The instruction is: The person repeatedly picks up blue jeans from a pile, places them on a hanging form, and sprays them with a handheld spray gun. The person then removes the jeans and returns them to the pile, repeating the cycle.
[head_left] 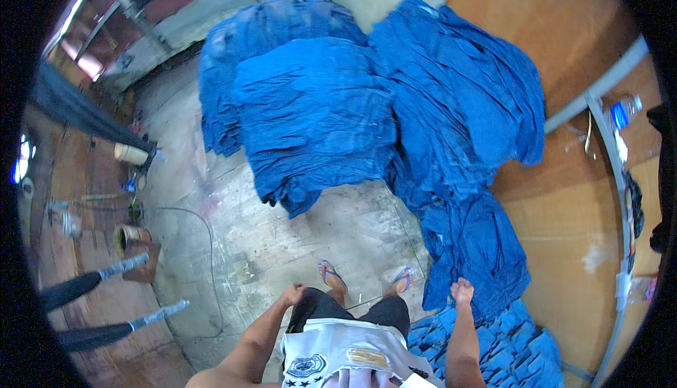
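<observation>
My left hand [294, 294] is closed beside the left leg of my black shorts [321, 308]; what its fingers hold, if anything, is hidden. My right hand [462, 291], fingers curled, is in front of a hanging length of dark blue cloth [486, 250]. Whether it grips that cloth cannot be made out. Large heaps of wrinkled blue cloth lie ahead of me, one in the middle [317, 113] and another to the right [458, 85]. Next to my right forearm is a pile of folded blue cloth [518, 338].
A wooden panel [564, 226] with a grey metal rail [599, 81] runs along the right. A plastic bottle [624, 111] is beyond the rail. On the left, two dark poles with wrapped ends [159, 315] jut inward. A thin cable [210, 247] curves over the worn floor [282, 247].
</observation>
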Motion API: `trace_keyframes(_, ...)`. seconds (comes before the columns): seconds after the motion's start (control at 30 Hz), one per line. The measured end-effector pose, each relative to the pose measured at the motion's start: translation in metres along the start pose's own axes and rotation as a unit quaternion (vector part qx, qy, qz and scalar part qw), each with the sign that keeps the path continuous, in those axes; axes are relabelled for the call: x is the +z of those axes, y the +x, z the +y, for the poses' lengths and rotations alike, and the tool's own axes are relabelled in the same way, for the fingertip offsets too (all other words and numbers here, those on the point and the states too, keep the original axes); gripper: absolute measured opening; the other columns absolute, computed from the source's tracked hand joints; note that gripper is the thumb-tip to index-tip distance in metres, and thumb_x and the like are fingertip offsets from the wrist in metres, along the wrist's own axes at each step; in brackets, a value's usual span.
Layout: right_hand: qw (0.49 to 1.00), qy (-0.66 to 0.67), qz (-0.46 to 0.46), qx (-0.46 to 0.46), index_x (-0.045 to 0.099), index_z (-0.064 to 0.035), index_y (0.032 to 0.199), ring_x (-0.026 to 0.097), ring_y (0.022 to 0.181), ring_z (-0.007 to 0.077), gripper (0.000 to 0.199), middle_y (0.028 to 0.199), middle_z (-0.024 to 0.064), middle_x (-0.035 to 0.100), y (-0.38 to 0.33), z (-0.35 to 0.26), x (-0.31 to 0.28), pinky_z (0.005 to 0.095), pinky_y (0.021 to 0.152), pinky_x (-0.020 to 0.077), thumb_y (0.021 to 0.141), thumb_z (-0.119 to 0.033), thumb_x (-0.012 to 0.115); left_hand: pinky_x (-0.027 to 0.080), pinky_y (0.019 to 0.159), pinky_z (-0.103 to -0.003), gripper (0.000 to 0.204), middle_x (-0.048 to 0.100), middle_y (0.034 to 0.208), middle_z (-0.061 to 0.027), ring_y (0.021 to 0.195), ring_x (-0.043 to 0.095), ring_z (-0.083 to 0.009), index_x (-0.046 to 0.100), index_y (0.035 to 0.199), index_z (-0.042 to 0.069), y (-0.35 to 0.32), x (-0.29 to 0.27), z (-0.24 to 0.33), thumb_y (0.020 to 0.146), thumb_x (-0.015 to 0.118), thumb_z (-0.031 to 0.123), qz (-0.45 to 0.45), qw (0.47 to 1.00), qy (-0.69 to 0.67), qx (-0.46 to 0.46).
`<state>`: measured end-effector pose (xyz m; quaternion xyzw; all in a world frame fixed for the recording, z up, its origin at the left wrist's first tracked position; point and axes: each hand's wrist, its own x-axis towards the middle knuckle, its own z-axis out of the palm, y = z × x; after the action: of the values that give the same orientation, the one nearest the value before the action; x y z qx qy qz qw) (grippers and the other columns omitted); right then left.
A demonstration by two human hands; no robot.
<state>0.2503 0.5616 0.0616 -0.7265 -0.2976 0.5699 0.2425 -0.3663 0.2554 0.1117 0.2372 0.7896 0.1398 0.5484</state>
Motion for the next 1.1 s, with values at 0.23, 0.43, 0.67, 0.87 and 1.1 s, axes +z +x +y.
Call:
trace_keyframes(0.23, 0.960, -0.184, -0.211, -0.023, 0.061, -0.0062, 0.125, 0.071, 0.079, 0.0214, 0.029, 0.101, 0.0135, 0.072, -0.093, -0.144, 0.241, 0.0316, 0.060, 0.0554, 0.101, -0.023, 0.057, 0.050, 0.063, -0.032, 0.035, 0.070, 0.084, -0.0083, 0.071, 0.062, -0.0146, 0.065, 0.110, -0.002, -0.029, -0.036, -0.015, 0.101, 0.058, 0.032, 0.150, 0.927, -0.343, 0.018)
trace_keyframes(0.43, 0.851, -0.401, -0.331, -0.081, 0.067, -0.0030, 0.105, 0.066, 0.070, 0.0185, 0.018, 0.089, 0.0088, 0.070, -0.083, -0.185, 0.381, 0.0334, 0.055, 0.0509, 0.098, -0.018, 0.060, 0.056, 0.073, -0.041, 0.031, 0.072, 0.083, -0.0210, 0.076, 0.071, -0.0304, 0.069, 0.094, -0.002, -0.095, -0.017, -0.145, 0.087, 0.063, 0.027, 0.169, 0.971, -0.141, -0.089)
trace_keyframes(0.67, 0.820, -0.457, -0.207, -0.274, 0.063, -0.0028, 0.127, 0.064, 0.114, 0.0390, 0.050, 0.119, 0.0232, 0.068, 0.008, -0.377, 0.521, 0.0441, 0.099, 0.0496, 0.086, -0.031, 0.070, 0.055, 0.064, -0.042, 0.032, 0.072, 0.088, -0.0215, 0.071, 0.069, -0.0328, 0.067, 0.106, -0.002, -0.182, -0.019, -0.173, 0.090, 0.061, 0.025, -0.060, 0.989, 0.028, -0.132)
trace_keyframes(0.87, 0.750, -0.515, -0.084, -0.406, 0.035, -0.0098, 0.151, 0.046, 0.131, 0.0468, 0.076, 0.151, 0.0298, 0.036, 0.034, -0.531, 0.604, 0.0501, 0.107, 0.0435, 0.085, -0.023, 0.072, 0.052, 0.054, -0.036, 0.042, 0.071, 0.088, -0.0179, 0.066, 0.067, -0.0244, 0.064, 0.116, -0.002, -0.127, -0.014, -0.050, 0.098, 0.056, 0.035, 0.145, 0.834, -0.429, -0.314)
trace_keyframes(1.1, 0.489, -0.740, -0.120, -0.446, 0.061, -0.0058, 0.116, 0.060, 0.119, 0.0386, 0.039, 0.118, 0.0231, 0.066, 0.049, -0.555, 0.623, 0.0543, 0.108, 0.0401, 0.085, -0.026, 0.070, 0.053, 0.079, -0.034, 0.048, 0.072, 0.108, -0.0136, 0.094, 0.069, -0.0196, 0.060, 0.127, 0.002, -0.039, -0.076, 0.078, 0.102, 0.056, 0.042, 0.181, 0.864, -0.446, -0.146)
